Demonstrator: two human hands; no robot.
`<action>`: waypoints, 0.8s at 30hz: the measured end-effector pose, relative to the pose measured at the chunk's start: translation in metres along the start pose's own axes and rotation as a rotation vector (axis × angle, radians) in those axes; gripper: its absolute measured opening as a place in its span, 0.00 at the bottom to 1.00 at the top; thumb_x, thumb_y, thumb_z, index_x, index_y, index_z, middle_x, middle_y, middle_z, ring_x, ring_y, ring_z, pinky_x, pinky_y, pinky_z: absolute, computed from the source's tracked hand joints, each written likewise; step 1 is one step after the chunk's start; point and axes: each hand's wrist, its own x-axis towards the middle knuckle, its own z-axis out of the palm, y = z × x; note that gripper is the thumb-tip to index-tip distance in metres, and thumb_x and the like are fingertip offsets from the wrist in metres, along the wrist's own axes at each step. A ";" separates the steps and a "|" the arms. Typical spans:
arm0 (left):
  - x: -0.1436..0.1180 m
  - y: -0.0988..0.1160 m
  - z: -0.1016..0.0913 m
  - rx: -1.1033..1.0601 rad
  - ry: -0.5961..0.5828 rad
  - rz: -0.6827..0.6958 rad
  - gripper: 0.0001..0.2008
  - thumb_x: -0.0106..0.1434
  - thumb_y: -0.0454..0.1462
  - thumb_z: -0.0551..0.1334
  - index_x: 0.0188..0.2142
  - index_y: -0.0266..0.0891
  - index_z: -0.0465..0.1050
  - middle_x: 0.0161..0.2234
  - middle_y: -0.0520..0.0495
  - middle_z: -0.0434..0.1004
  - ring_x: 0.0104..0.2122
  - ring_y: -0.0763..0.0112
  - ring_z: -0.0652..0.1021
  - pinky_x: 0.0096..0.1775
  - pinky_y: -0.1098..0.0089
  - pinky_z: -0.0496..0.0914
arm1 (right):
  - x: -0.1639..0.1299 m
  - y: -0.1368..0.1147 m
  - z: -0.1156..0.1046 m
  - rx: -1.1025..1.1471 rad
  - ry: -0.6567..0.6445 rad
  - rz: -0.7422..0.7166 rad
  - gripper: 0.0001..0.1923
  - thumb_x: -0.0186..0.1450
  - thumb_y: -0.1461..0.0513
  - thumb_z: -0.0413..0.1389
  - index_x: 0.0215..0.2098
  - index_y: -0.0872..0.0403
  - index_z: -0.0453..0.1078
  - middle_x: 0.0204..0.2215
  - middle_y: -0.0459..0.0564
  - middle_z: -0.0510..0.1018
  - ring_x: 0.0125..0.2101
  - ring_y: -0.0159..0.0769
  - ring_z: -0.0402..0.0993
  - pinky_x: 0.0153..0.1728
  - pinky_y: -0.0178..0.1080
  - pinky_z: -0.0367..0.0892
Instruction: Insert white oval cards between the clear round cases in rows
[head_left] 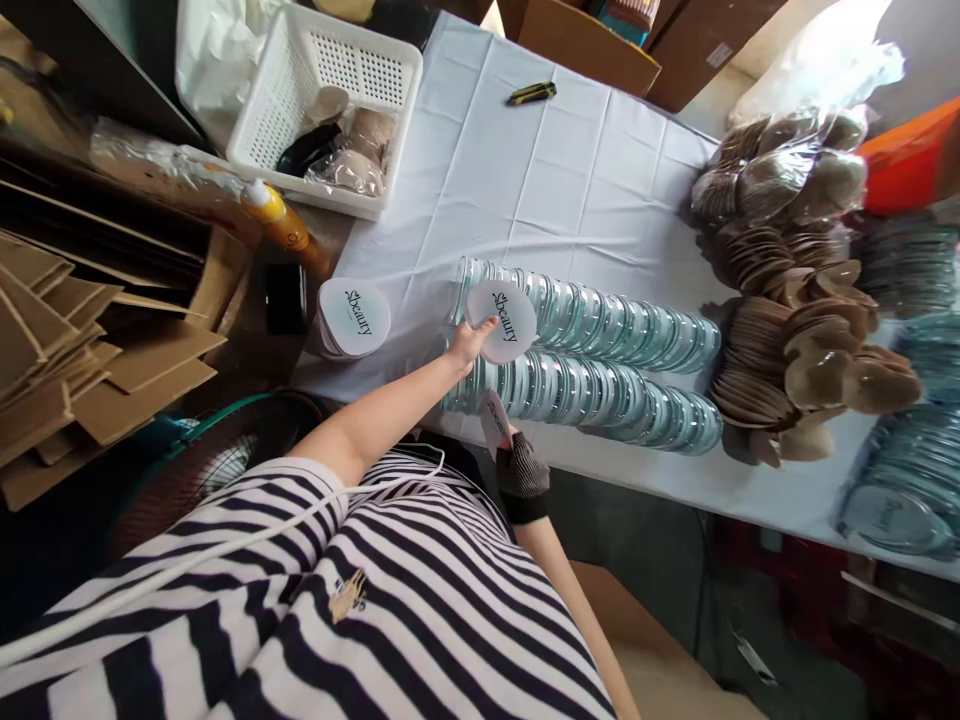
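My left hand [468, 343] is closed on a round white card [510, 322] printed "beauty", held over the near end of the rows. In my gloved right hand [523, 462] is another white printed card [494, 418], tilted on edge at the table's front. Beneath and beside them lie two long rows of clear plastic cases, a far row [622, 322] and a near row [600, 398], standing on edge against one another. A stack of the same printed cards [355, 316] sits left of my left hand.
A white basket [405, 120] with beige pads stands at the back left. Beige molded cups [757, 350] are piled on the right, with more clear cases [900, 490] beyond. A yellow-black utility knife [532, 94] lies on the white-covered table [495, 180]. Cardboard [142, 400] fills the left.
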 end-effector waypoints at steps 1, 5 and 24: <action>-0.001 0.000 -0.001 -0.005 -0.001 0.000 0.25 0.45 0.48 0.76 0.39 0.36 0.78 0.43 0.40 0.83 0.49 0.53 0.78 0.54 0.54 0.70 | 0.011 -0.008 0.004 -0.013 -0.040 0.009 0.20 0.70 0.59 0.45 0.57 0.54 0.66 0.41 0.56 0.79 0.37 0.39 0.75 0.35 0.35 0.63; -0.005 0.002 0.000 -0.022 0.016 -0.018 0.23 0.45 0.46 0.76 0.38 0.36 0.78 0.42 0.40 0.83 0.49 0.53 0.78 0.54 0.53 0.71 | 0.049 -0.028 0.003 -0.046 -0.132 0.096 0.17 0.71 0.55 0.47 0.53 0.55 0.65 0.33 0.52 0.79 0.31 0.36 0.73 0.30 0.34 0.57; -0.007 -0.002 -0.002 -0.101 0.078 0.054 0.20 0.50 0.44 0.74 0.40 0.37 0.77 0.43 0.41 0.82 0.51 0.55 0.78 0.56 0.54 0.70 | 0.081 -0.020 0.003 0.399 -0.420 0.094 0.14 0.71 0.57 0.45 0.43 0.53 0.71 0.27 0.48 0.78 0.26 0.32 0.74 0.28 0.32 0.66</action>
